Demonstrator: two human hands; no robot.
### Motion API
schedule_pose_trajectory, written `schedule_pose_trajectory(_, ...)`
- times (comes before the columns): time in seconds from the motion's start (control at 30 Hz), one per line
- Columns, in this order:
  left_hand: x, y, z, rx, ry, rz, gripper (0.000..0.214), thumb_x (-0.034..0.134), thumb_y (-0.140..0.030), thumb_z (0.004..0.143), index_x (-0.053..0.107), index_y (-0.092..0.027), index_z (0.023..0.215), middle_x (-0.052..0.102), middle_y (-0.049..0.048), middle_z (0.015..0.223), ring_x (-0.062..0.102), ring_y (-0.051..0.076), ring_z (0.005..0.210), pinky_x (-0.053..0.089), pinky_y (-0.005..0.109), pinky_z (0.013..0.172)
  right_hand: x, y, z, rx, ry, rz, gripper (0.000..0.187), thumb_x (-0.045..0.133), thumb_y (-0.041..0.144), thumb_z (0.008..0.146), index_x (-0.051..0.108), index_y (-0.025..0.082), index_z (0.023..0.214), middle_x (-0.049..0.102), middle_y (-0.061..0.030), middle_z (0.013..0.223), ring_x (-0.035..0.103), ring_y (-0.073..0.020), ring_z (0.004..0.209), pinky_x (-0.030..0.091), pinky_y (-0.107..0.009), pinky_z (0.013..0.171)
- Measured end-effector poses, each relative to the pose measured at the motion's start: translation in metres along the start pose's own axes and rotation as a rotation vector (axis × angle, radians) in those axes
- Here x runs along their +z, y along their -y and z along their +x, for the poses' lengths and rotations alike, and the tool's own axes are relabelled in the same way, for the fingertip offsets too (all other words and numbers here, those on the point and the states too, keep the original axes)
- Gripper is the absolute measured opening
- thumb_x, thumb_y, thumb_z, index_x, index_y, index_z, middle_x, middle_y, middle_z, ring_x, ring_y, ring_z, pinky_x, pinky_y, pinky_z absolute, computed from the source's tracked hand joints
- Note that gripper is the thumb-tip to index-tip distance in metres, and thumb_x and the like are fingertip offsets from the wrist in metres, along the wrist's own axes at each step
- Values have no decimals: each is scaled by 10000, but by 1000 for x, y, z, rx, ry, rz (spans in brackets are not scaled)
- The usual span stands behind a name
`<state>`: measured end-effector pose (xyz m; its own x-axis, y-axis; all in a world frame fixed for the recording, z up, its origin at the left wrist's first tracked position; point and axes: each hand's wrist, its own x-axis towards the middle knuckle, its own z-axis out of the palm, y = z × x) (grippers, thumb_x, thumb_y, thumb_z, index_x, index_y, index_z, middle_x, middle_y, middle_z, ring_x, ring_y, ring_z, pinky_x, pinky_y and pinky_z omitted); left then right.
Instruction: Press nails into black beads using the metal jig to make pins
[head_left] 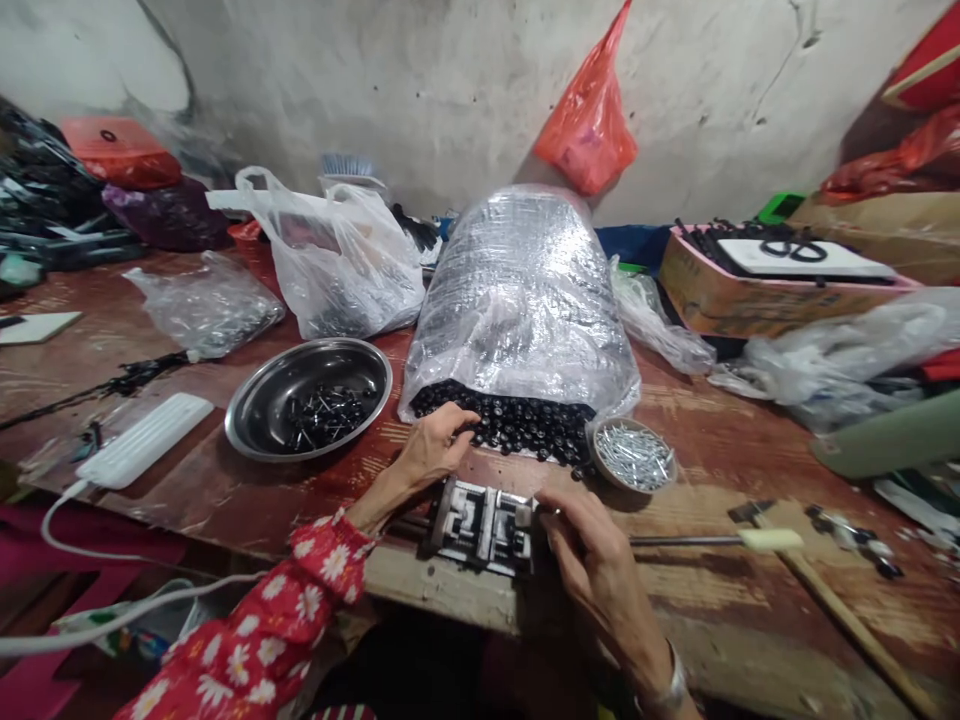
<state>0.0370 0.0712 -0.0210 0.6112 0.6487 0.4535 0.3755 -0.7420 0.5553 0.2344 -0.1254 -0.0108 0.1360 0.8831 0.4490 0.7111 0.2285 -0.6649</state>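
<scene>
Red daisy-print sleeve [277, 610]: left hand [431, 447] palm-down, grip wide, fingers spread on glossy black beads [517, 425]; right hand [592, 560] curled narrow against slotted steel jig [480, 525], hold unclear.

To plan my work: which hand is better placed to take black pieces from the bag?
Left hand, probably: its fingers touch the black pieces, while the right hand is on the metal jig.

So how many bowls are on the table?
2. A wide steel bowl holding black pieces sits left of the big plastic bag. A small round bowl of silver nails sits at the bag's front right. More could be hidden behind the bags.
</scene>
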Motion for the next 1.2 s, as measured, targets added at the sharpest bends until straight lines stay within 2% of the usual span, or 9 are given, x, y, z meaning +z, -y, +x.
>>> schedule_pose_trajectory(0.1, -16, -22, -16, 12, 39, -126, 193, 562, -146, 958, 725, -181, 1054, 685, 47, 946, 646, 156, 878, 507, 267, 777, -1, 4, -12, -27, 22, -9, 299, 522, 119, 998, 654, 292, 1203, 707, -26, 1084, 633, -186, 1015, 531, -308, 883)
schedule_pose_trajectory(0.2, -25, -42, -40, -8, 61, -183, 155, 587, -161, 962, 723, -184, 1035, 700, 46, 935, 647, 158, 877, 505, 275, 794, 1, 6, -20, -37, 41, -13, 299, 512, 92, 992, 673, 281, 1159, 679, -41, 1073, 617, -185, 991, 532, -301, 844)
schedule_pose_trajectory(0.3, -24, -51, -63, 2, 75, -195, 143, 596, -167, 966, 712, -182, 1048, 715, 50, 934, 659, 162, 882, 516, 279, 808, 4, 8, -25, -57, 33, 21, 267, 520, 87, 983, 681, 271, 1091, 661, -47, 1038, 616, -186, 972, 535, -297, 812)
schedule_pose_trajectory(0.4, -20, -52, -76, -9, 46, -194, 150, 608, -164, 958, 704, -184, 1072, 721, 60, 963, 671, 171, 904, 527, 287, 828, 7, 8, -26, -44, -3, 28, 266, 535, 112, 984, 668, 277, 1145, 673, -55, 1048, 633, -198, 981, 549, -316, 822)
schedule_pose_trajectory(0.57, -22, -51, -75, -92, 95, -158, 122, 613, -194, 964, 721, -195, 1021, 683, 44, 902, 652, 167, 878, 512, 285, 813, 12, 12, -14, -39, -28, -30, 246, 554, 164, 991, 626, 269, 1201, 712, -64, 1076, 635, -228, 989, 539, -378, 849)
schedule_pose_trajectory(0.8, -23, -57, -66, -203, 154, 13, 117, 622, -250, 949, 735, -220, 952, 590, 22, 929, 617, 142, 817, 476, 262, 753, 21, 20, 9, 30, 159, -270, 164, 533, 164, 1004, 668, 233, 940, 663, -52, 968, 538, -240, 919, 450, -401, 831)
schedule_pose_trajectory(1.0, -19, -54, -67, -236, 124, -41, 120, 628, -276, 942, 737, -224, 940, 554, 15, 907, 601, 140, 817, 473, 263, 770, 22, 21, 10, 70, 146, -274, 153, 542, 206, 1012, 662, 245, 925, 651, -45, 979, 531, -242, 951, 415, -405, 875)
schedule_pose_trajectory(1.13, -17, -48, -70, -253, 103, -112, 135, 631, -293, 944, 745, -221, 950, 563, 21, 889, 599, 150, 826, 477, 266, 762, 24, 20, 9, 151, 119, -240, 131, 568, 179, 970, 651, 264, 1025, 659, -38, 1052, 540, -252, 1020, 388, -400, 869)
schedule_pose_trajectory(1.2, -16, -47, -71, -262, 91, -141, 131, 630, -287, 945, 742, -220, 951, 572, 22, 884, 602, 154, 840, 477, 261, 754, 25, 20, 10, 179, 120, -225, 115, 586, 186, 951, 644, 263, 1014, 658, -35, 1067, 542, -253, 1039, 378, -395, 864)
